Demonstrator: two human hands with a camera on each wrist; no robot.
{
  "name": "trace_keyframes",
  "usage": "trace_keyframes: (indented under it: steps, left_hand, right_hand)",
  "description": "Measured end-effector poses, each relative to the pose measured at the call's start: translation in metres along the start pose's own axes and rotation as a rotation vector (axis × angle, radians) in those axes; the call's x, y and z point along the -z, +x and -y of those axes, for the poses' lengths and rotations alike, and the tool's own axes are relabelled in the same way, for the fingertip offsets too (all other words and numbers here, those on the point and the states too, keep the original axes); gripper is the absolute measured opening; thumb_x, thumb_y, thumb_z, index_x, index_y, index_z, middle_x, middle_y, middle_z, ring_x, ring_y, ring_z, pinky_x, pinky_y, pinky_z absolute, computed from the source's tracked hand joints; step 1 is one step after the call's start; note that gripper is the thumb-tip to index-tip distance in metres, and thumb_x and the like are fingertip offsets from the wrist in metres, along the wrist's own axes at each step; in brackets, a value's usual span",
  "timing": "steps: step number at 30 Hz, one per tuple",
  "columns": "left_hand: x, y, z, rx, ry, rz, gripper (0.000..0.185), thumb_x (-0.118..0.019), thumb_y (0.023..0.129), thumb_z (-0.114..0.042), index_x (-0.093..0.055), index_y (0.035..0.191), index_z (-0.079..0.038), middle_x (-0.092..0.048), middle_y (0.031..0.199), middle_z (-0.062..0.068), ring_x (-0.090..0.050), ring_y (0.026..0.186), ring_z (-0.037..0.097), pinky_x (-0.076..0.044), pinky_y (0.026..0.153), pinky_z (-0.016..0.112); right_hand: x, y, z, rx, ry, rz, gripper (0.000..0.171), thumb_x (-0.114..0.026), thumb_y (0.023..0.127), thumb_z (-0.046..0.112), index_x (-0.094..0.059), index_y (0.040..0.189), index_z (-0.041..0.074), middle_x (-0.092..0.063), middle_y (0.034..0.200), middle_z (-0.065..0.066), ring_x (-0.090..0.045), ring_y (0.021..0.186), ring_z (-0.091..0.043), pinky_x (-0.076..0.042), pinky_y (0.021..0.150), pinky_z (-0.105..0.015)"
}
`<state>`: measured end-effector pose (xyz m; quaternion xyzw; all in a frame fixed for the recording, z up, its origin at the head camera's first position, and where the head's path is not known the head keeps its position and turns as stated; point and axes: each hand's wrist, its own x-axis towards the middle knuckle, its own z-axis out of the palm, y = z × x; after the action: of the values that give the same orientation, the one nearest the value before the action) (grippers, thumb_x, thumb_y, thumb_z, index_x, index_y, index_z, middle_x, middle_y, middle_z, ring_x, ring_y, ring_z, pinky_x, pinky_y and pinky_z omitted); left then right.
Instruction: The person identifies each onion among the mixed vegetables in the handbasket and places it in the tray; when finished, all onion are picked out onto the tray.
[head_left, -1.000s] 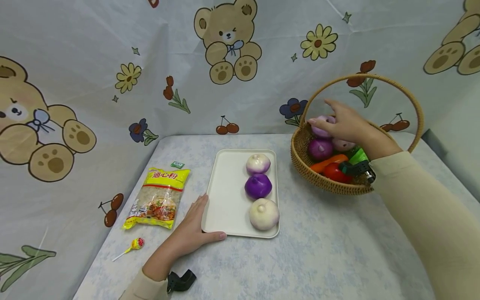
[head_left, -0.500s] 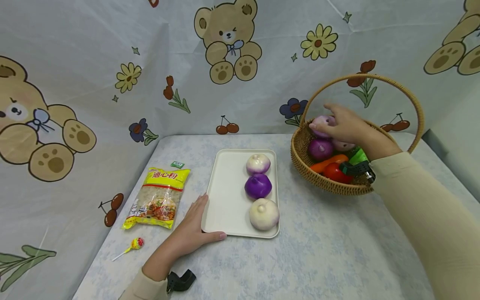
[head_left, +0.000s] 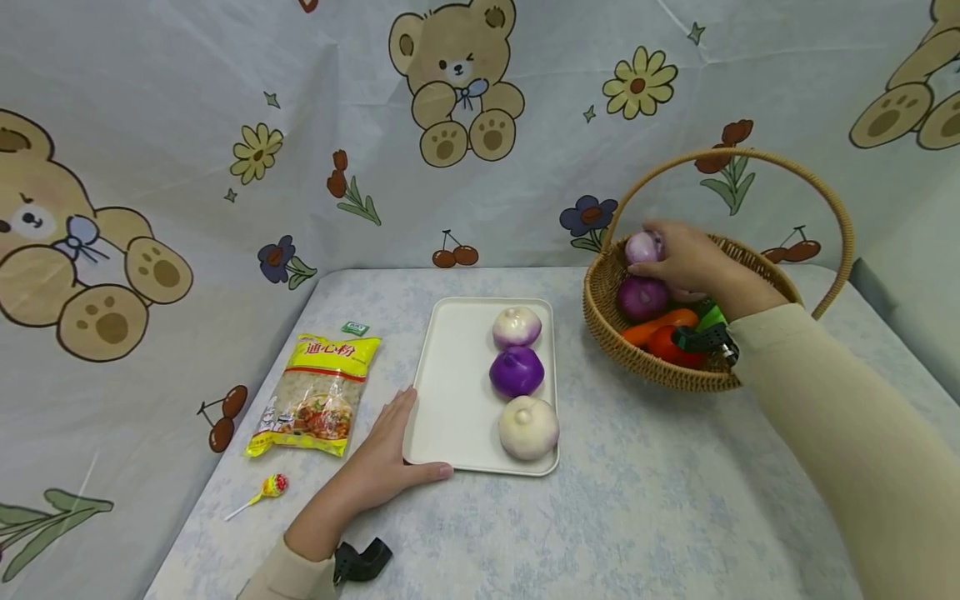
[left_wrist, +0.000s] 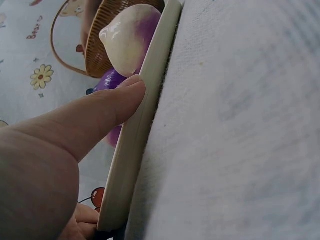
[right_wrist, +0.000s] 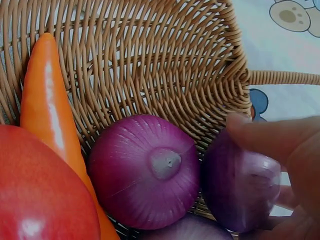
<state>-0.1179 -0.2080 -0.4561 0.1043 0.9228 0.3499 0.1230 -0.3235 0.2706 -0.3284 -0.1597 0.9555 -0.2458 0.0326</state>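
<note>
My right hand reaches into the wicker basket and grips a pale purple onion, lifted just above the other produce. Below it lies a darker purple onion, beside an orange carrot and a red tomato. My left hand rests flat against the near left corner of the white tray, thumb along its front rim. The tray holds three onions in a row: a white-purple one, a purple one, a pale one.
A yellow pasta packet lies left of the tray, a lollipop near the front left edge, and a small green sachet behind the packet. Printed cloth walls close in the back and left. The basket handle arches over my right hand.
My right hand has closed round the pale purple onion and raised it slightly within the basket. The left hand and tray have stayed put.
</note>
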Motion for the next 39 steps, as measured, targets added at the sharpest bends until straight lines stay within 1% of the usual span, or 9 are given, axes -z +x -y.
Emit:
trace_keyframes:
  steps: [6,16,21,26,29,31,33,36,39]
  left_hand:
    - [0.001,0.0,-0.001,-0.005,-0.002,0.001,0.138,-0.083,0.076,-0.073,-0.005,0.17,-0.011,-0.005,0.175,0.008,0.002,0.159,0.027,-0.01,0.123,0.057]
    - [0.002,0.0,-0.001,0.005,-0.005,0.006,0.138,-0.082,0.076,-0.074,-0.005,0.17,-0.011,-0.004,0.175,0.008,0.001,0.159,0.026,-0.01,0.123,0.057]
    - [0.002,-0.001,-0.001,0.003,-0.005,0.003,0.138,-0.082,0.076,-0.074,-0.005,0.17,-0.011,-0.004,0.175,0.009,0.001,0.159,0.026,-0.01,0.123,0.057]
    - [0.003,-0.001,-0.002,0.006,-0.002,0.006,0.137,-0.083,0.076,-0.074,-0.006,0.17,-0.011,-0.004,0.175,0.009,0.001,0.159,0.026,-0.01,0.123,0.057]
    - [0.003,-0.001,-0.003,0.007,-0.003,0.007,0.137,-0.083,0.076,-0.073,-0.006,0.17,-0.011,-0.004,0.175,0.009,0.001,0.159,0.026,-0.01,0.123,0.058]
    - [0.003,-0.001,-0.003,0.008,-0.005,0.009,0.137,-0.083,0.076,-0.073,-0.006,0.17,-0.011,-0.004,0.175,0.008,0.001,0.159,0.027,-0.01,0.123,0.058]
    - [0.003,-0.001,-0.003,0.009,-0.006,0.013,0.136,-0.083,0.077,-0.072,-0.005,0.17,-0.011,-0.004,0.175,0.008,0.002,0.159,0.026,-0.01,0.124,0.058]
    - [0.002,-0.001,-0.003,0.008,-0.008,0.016,0.136,-0.083,0.077,-0.072,-0.005,0.17,-0.011,-0.004,0.175,0.007,0.002,0.159,0.026,-0.009,0.123,0.058]
    - [0.002,-0.001,-0.002,-0.005,-0.008,0.009,0.136,-0.083,0.077,-0.071,-0.006,0.17,-0.011,-0.005,0.175,0.008,0.001,0.159,0.027,-0.01,0.123,0.058]
  right_hand:
    - [0.001,-0.001,0.001,-0.026,-0.013,-0.006,0.082,-0.078,0.098,0.023,-0.032,0.158,-0.01,-0.043,0.146,-0.04,-0.046,0.128,-0.057,-0.037,0.106,-0.072]
    - [0.012,-0.015,0.016,0.039,-0.033,-0.002,0.086,-0.08,0.097,0.032,-0.036,0.157,-0.011,-0.047,0.146,-0.038,-0.047,0.129,-0.053,-0.036,0.107,-0.071]
    - [0.017,-0.033,0.037,0.081,-0.019,-0.005,0.083,-0.081,0.096,0.035,-0.041,0.156,-0.007,-0.051,0.144,-0.034,-0.05,0.126,-0.05,-0.04,0.105,-0.071]
    - [0.013,-0.055,0.076,0.158,-0.018,-0.045,0.073,-0.084,0.095,0.024,-0.049,0.152,-0.004,-0.056,0.141,-0.027,-0.055,0.122,-0.044,-0.046,0.102,-0.066]
    - [0.003,-0.065,0.1,0.218,-0.007,-0.06,0.071,-0.086,0.092,0.019,-0.052,0.151,-0.001,-0.058,0.14,-0.023,-0.057,0.121,-0.04,-0.049,0.101,-0.062]
    - [-0.008,-0.069,0.113,0.292,0.004,-0.073,0.069,-0.087,0.091,0.018,-0.055,0.149,-0.001,-0.061,0.138,-0.02,-0.059,0.118,-0.037,-0.05,0.1,-0.058]
    - [-0.023,-0.073,0.125,0.366,0.028,-0.073,0.069,-0.089,0.089,0.02,-0.057,0.147,-0.001,-0.063,0.135,-0.017,-0.061,0.114,-0.032,-0.052,0.097,-0.052]
    - [-0.048,-0.077,0.141,0.478,0.092,-0.055,0.068,-0.091,0.087,0.022,-0.061,0.143,-0.001,-0.067,0.13,-0.014,-0.062,0.103,-0.026,-0.053,0.087,-0.045]
    - [-0.076,-0.081,0.158,0.538,0.147,-0.005,0.068,-0.093,0.085,0.025,-0.063,0.142,0.001,-0.067,0.134,-0.01,-0.063,0.105,-0.022,-0.055,0.089,-0.041]
